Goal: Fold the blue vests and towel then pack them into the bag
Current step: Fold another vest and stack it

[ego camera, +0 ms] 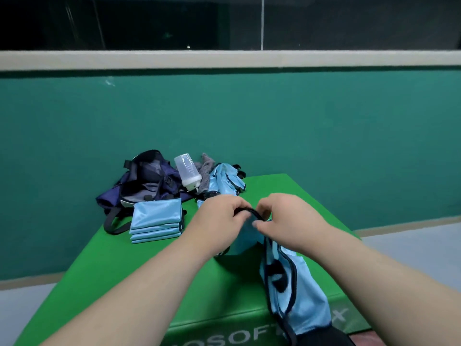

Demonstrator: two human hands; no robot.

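The vest (296, 290) below the right hand (287, 218) is light blue with dark blue edges. The folded vests (157, 218) left of the left hand (219, 216) are light blue too. Past both hands, the bag (147, 181) is dark blue, the towel (205, 168) striped grey. The desk (139, 265) is bright green.

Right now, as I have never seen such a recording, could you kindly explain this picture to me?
There is no machine: a camera worn on a person's head looks down at their bare hands. The left hand and right hand both grip the dark trim of a light blue vest, which hangs over the near edge of a green padded block. Farther back lie a stack of folded vests, a navy bag, a clear bottle, a grey towel and unfolded vests.
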